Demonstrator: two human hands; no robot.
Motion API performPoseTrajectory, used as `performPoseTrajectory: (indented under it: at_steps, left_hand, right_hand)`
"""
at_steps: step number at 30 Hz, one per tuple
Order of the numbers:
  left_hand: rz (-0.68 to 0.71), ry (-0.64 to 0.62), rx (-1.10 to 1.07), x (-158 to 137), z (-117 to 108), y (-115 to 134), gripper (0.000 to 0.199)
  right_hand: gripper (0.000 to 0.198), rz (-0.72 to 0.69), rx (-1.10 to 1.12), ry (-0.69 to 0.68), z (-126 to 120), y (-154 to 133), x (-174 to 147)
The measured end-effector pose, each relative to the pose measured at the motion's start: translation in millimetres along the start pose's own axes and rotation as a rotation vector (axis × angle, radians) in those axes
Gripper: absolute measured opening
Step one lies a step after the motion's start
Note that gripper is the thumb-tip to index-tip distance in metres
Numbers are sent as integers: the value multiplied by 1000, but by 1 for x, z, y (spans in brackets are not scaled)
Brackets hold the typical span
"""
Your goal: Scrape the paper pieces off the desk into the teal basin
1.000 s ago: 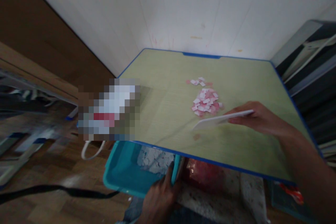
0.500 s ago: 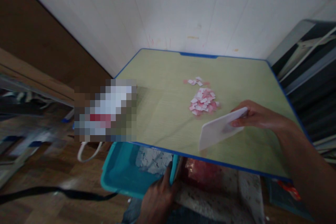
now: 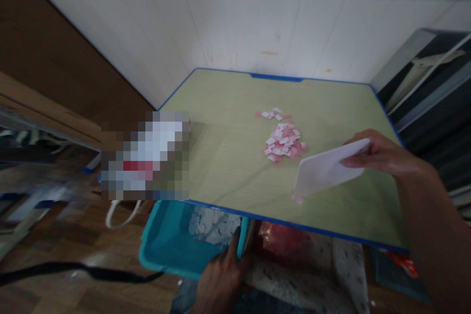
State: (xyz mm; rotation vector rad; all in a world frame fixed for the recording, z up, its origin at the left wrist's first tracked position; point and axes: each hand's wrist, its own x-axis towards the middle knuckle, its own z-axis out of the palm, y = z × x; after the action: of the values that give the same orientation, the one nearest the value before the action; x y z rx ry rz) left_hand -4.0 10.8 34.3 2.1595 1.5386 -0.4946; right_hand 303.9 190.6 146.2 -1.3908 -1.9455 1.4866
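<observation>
My right hand (image 3: 386, 154) pinches a flat white scraper (image 3: 329, 167) with rounded corners, held tilted over the right side of the table. By the scraper's lower left corner lies a small pale pink piece (image 3: 298, 199). Left of the scraper, a pile of small white and pink square pieces (image 3: 282, 142) rests on the table, with a smaller cluster (image 3: 273, 114) behind it. At the front edge, my left hand (image 3: 222, 274) grips the right rim of a teal basin (image 3: 172, 250), which contains many white pieces (image 3: 215, 225).
The pale green table (image 3: 228, 171) has a blue edge and stands against a white wall (image 3: 235, 24). A blurred-out object (image 3: 154, 147) sits at its left edge. Below the front edge is a shiny red bag (image 3: 283, 243). Dark folded items (image 3: 434, 88) lean at right.
My right hand has moved the scraper to the right and slightly away from me, uncovering a small pink piece near its lower corner. My left hand stays on the basin.
</observation>
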Motion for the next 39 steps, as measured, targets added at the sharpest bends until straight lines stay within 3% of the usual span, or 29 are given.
performPoseTrajectory:
  at_steps: [10, 26, 28, 32, 36, 39]
  left_hand:
    - [3, 45, 25, -1, 4, -1, 56]
    - [-9, -36, 16, -1, 1, -1, 55]
    - [2, -11, 17, -1, 1, -1, 52]
    - [2, 30, 46, 0, 5, -1, 49]
    - [16, 73, 67, 0, 13, -2, 49]
    - [19, 91, 95, 0, 16, -2, 44]
  right_hand:
    - [10, -68, -89, -17, -9, 1, -9]
    - [19, -34, -175, -62, -4, -5, -6]
    - [23, -21, -181, -28, -2, -9, -5]
    - [27, -30, -191, 179, 12, -15, 1]
    - [25, -157, -243, -18, 26, -16, 6]
    - [25, -178, -249, 18, 29, -16, 5]
